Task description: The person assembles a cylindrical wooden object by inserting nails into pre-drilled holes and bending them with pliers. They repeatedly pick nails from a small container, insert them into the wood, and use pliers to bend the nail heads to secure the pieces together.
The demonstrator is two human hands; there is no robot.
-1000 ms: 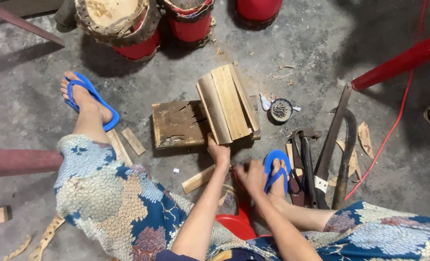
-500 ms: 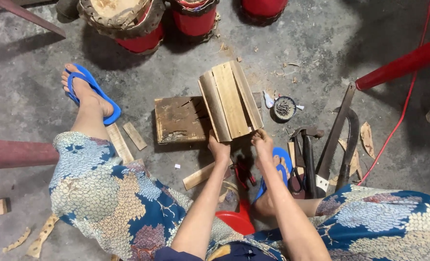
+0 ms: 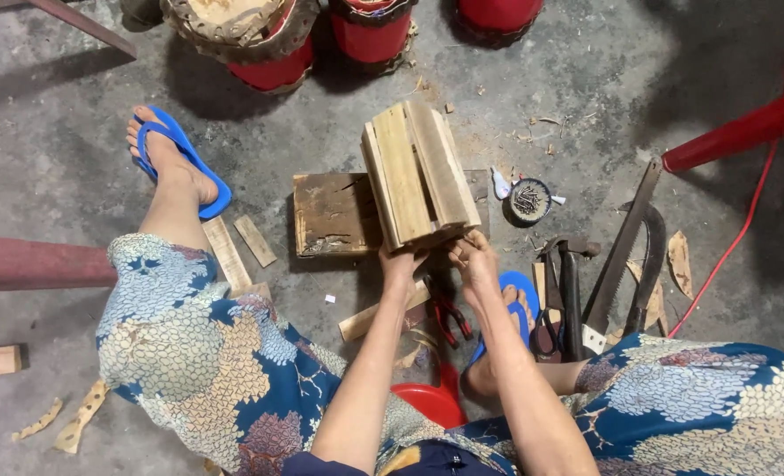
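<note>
Right hand moved up onto slatted wood piece; left hand unchanged

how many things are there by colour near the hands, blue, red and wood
Blue: 2, the left flip-flop and right flip-flop.
Red: 2, the pliers with red handles and the stool.
Wood: 2, the slatted piece that the left hand and right hand grip, and the board under it.
Total: 6
</note>
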